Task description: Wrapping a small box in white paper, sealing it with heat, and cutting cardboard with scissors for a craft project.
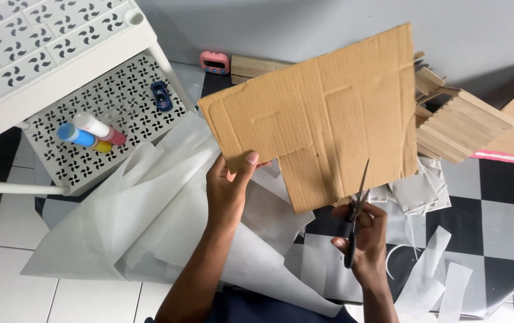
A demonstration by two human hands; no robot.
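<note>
Scissors biting into held cardboard.
Left hand [228,190] pinches the notched brown corrugated cardboard sheet [323,113] at its corner; right hand [362,236] grips black-handled scissors [356,209], blades entering the far lower edge. Unsupported sheet may flex, skewing the cut.

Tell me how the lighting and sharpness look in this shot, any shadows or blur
Head view: soft, even daylight, no harsh glare; the cardboard sheet is sharp, its creases clear. A faint shadow falls on the wall behind the craft-stick piece. The left hand and right hand with the scissors look crisp, little motion blur. The white shelf bends slightly toward the frame edge.
</note>
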